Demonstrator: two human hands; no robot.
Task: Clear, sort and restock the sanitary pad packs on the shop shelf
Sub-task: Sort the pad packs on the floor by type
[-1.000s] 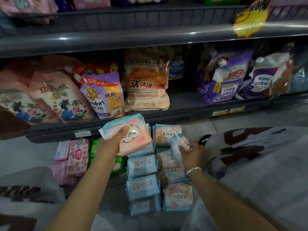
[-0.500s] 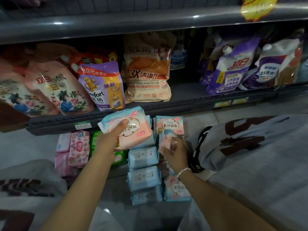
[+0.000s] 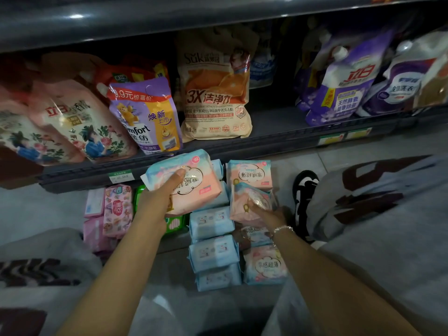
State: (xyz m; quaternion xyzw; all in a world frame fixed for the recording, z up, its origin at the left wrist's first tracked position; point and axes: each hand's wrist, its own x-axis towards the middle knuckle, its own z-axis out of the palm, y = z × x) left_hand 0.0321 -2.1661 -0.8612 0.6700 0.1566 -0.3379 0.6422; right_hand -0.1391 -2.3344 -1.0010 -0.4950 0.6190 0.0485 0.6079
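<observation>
Currently, sorting on the floor below the shelf (image 3: 218,151). My left hand (image 3: 155,202) grips a pink pack (image 3: 194,187), lifted above the blue stack (image 3: 213,248). My right hand (image 3: 269,214) pinches a smaller pack (image 3: 252,202) over the pink row (image 3: 264,265). Best handling, I judge: match prints, lay each flat, edges squared to its own column.

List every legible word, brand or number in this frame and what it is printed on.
"Suk", "3X": beige detergent bag.
"mfort", "9.9": purple softener pouch.
"立白": pink floral pouch; also purple-white spouted pouch.
"10": pink-blue pad pack in left hand.
Shelf price tags: too small.
</observation>
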